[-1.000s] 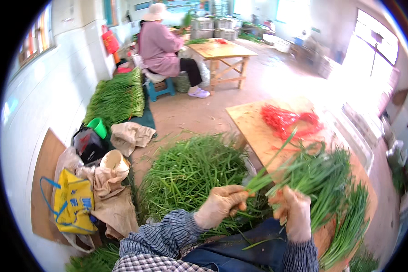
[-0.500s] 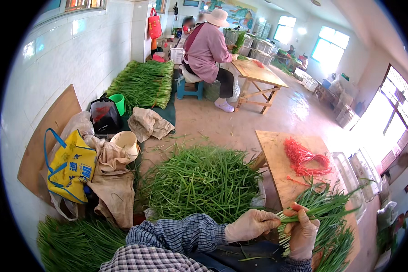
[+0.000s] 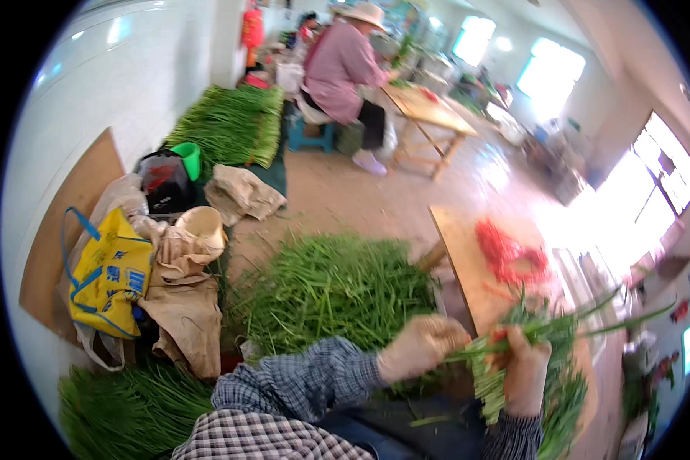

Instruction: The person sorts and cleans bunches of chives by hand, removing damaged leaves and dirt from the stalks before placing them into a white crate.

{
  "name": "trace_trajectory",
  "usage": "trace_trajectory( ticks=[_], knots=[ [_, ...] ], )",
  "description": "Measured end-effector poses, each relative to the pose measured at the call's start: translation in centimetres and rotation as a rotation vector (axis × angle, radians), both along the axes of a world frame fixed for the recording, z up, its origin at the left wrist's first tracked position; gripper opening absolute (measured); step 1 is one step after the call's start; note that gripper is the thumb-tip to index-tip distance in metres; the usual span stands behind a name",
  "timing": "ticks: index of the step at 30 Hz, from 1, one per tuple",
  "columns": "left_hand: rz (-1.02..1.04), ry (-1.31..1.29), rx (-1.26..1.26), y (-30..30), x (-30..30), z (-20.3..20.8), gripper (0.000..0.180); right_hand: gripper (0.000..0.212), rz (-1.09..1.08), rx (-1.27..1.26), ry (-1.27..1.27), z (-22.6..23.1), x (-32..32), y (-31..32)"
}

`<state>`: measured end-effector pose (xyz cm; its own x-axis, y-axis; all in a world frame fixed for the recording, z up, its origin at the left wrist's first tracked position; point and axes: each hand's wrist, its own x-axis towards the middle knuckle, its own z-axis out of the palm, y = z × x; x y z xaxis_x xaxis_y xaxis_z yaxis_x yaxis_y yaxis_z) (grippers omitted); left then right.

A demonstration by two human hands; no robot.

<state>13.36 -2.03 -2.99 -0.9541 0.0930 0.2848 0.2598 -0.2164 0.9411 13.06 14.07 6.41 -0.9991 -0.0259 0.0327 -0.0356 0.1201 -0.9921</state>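
Held between 2 hands at the near left edge of a wooden table [image 3: 464, 247], at lower right: a small bunch of green stalks [image 3: 550, 327]. Long axis close to level, rising a little to the right; paler ends to the left, long thin leaf tips spread to the right, past the tabletop in view. On the pale ends, the left hand [image 3: 423, 349], thumb and fingertips drawn together in a pinch, blurred at the tips. Further along the bunch, the right hand [image 3: 525, 368], closed, with fingers curled around the stalks. Just below that hand, pale stems [image 3: 489, 387] pointing downward; whether gripped as well, cannot tell.

Beside the right hand, on the table, a loose pile of leaves [image 3: 563, 376]; farther up the same top, a tangle of red ties [image 3: 511, 253]. Left of the table, near the left hand, a broad heap of cut greens [image 3: 337, 295], with blades lying every which way.

Farther left, a yellow bag [image 3: 111, 276] with blue handles, a cream bucket [image 3: 203, 226], a crumpled tan cloth [image 3: 241, 192], a black bag [image 3: 163, 182] and a green container [image 3: 187, 161]. Along the wall, bundled greens [image 3: 226, 126] in rows. Beyond, on a blue stool [image 3: 312, 138], a seated person [image 3: 345, 73] in pink and a pale hat, beside another wooden table [image 3: 429, 107].
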Motion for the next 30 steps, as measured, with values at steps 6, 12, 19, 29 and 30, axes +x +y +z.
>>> trace_trajectory(
  ticks=[6,12,19,29,30],
  knots=[
    [0.15,-0.073,0.145,-3.8,-1.2,1.1,0.022,0.028,-0.063,-0.181,0.03,-0.7,-1.4,2.4],
    [0.346,-0.02,-0.028,-7.4,-1.7,-1.2,0.012,0.03,-0.012,-0.358,-0.005,-2.9,-2.1,5.3],
    [-0.213,-0.058,-0.235,-4.3,-0.7,0.5,0.036,0.029,0.126,-0.413,0.021,-4.6,-2.2,6.5],
    [-0.172,0.135,-0.373,-0.4,-1.0,-0.3,0.014,0.025,0.188,-0.247,0.035,-4.8,-1.7,7.0],
    [-0.161,0.122,-0.376,-0.3,-1.0,-0.2,0.014,0.024,0.194,-0.221,0.036,-4.8,-1.6,7.1]
  ],
)
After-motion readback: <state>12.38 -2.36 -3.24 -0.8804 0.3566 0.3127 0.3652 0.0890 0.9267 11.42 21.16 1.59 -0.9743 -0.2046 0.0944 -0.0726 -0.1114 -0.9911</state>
